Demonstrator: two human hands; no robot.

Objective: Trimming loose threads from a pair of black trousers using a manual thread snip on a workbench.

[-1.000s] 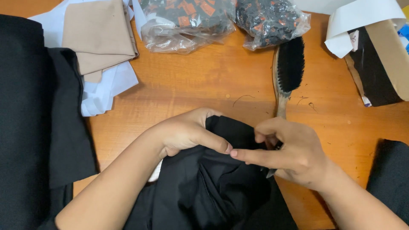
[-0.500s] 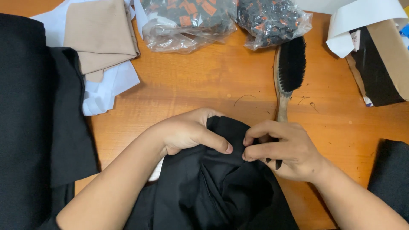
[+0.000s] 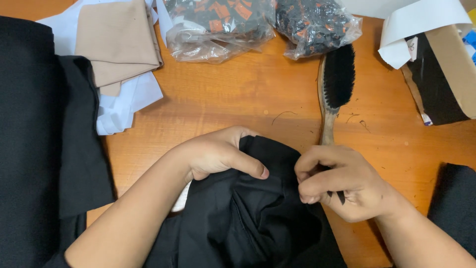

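A black garment [image 3: 248, 223] lies bunched on the wooden table [image 3: 238, 104] at the near edge. My left hand [image 3: 218, 154] grips its top fold, thumb pressed over the cloth. My right hand [image 3: 337, 181] pinches the same fold from the right, fingers curled tight on the black fabric. The two hands sit close together, a small gap between them. A wooden-handled brush with black bristles [image 3: 336, 84] lies just beyond my right hand; the end of its handle is hidden behind my knuckles.
Black cloth [image 3: 34, 139] covers the left side. A beige fabric piece [image 3: 116, 44] lies on white sheets [image 3: 124, 106] at the back left. Two clear bags of small dark and orange items [image 3: 218, 25] sit at the back. A cardboard box [image 3: 446, 74] stands right.
My right hand's fingers have curled in from a flat pinch to a tight fist on the fold. The left hand has barely moved.
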